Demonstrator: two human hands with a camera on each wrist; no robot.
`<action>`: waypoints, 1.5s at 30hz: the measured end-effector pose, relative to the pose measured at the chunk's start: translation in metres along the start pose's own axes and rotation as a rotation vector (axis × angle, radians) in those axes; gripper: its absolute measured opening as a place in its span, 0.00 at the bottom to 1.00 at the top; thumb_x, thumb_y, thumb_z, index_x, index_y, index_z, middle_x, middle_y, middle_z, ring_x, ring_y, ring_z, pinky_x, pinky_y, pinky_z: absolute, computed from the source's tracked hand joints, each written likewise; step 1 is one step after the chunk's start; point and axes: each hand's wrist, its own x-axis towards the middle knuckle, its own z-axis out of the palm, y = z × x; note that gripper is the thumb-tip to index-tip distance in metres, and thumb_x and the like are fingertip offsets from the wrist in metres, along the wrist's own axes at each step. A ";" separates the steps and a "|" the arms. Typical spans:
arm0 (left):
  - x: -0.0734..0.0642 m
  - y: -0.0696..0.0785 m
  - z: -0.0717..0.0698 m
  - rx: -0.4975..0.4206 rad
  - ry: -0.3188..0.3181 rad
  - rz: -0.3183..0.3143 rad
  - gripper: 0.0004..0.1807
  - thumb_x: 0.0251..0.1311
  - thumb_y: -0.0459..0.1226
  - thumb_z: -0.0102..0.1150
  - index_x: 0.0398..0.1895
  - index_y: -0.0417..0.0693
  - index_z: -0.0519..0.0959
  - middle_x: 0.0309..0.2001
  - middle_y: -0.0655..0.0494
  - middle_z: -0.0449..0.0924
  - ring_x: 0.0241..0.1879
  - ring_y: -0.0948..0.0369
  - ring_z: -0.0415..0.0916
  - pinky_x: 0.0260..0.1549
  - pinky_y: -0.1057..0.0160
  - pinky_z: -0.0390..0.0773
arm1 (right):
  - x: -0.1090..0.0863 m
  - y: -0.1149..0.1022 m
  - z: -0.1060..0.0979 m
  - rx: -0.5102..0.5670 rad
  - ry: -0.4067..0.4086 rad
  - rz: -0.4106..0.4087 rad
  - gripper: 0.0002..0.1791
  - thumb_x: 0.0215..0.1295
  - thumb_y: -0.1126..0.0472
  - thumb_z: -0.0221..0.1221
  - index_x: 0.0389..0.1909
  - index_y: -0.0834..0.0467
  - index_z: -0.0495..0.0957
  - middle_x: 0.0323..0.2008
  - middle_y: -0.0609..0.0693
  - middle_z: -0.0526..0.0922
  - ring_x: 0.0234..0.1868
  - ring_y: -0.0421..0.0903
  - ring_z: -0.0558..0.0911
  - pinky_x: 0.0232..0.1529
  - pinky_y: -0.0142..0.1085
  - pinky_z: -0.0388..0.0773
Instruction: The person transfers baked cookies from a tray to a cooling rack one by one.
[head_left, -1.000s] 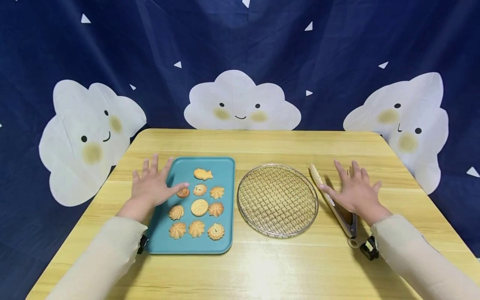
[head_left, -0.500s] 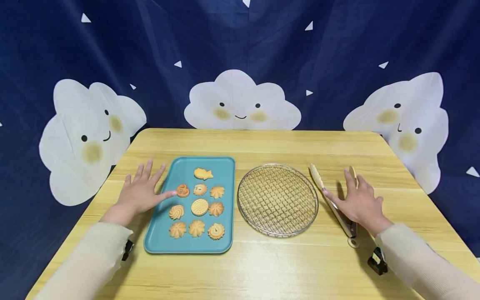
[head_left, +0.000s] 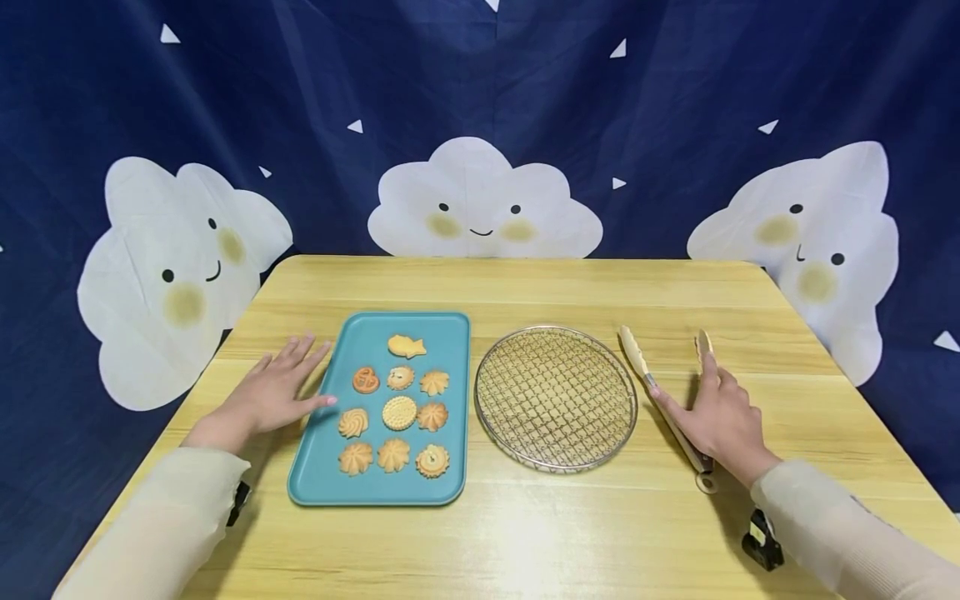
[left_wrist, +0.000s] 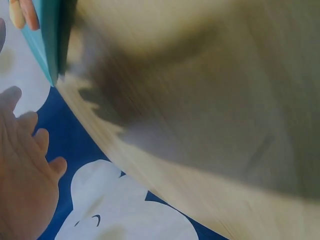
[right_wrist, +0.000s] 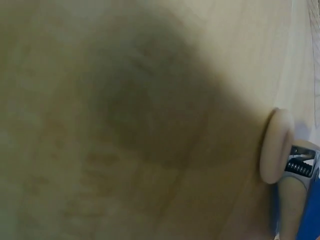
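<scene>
The left hand (head_left: 266,398) lies with fingers extended and thumb well apart, its tip over the near-left side of a teal tray (head_left: 375,491) of biscuits (head_left: 399,413). Right of it is a round wire rack (head_left: 555,400), then spread tongs (head_left: 636,354) under the right hand (head_left: 722,421) — thumb and forefinger apart at their two arms, whether gripping I cannot tell.
</scene>
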 end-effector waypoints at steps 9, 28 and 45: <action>-0.005 -0.004 0.005 -0.030 -0.028 0.064 0.47 0.63 0.59 0.52 0.74 0.40 0.51 0.73 0.38 0.44 0.70 0.39 0.44 0.63 0.35 0.47 | -0.005 -0.001 0.003 0.013 -0.019 0.042 0.60 0.62 0.27 0.44 0.71 0.73 0.34 0.57 0.83 0.57 0.53 0.79 0.63 0.39 0.70 0.64; -0.011 -0.008 0.017 -0.079 -0.038 0.106 0.41 0.66 0.54 0.52 0.72 0.37 0.55 0.72 0.39 0.51 0.69 0.40 0.48 0.64 0.39 0.52 | -0.014 -0.001 0.015 0.011 0.051 0.034 0.54 0.60 0.28 0.50 0.56 0.78 0.54 0.41 0.77 0.68 0.42 0.74 0.70 0.30 0.63 0.67; -0.011 -0.010 0.023 -0.082 -0.034 0.116 0.39 0.68 0.53 0.49 0.72 0.36 0.55 0.72 0.38 0.51 0.69 0.41 0.49 0.64 0.40 0.52 | -0.015 -0.005 0.013 0.053 0.003 0.066 0.62 0.61 0.29 0.51 0.66 0.82 0.42 0.50 0.83 0.63 0.48 0.76 0.65 0.40 0.67 0.65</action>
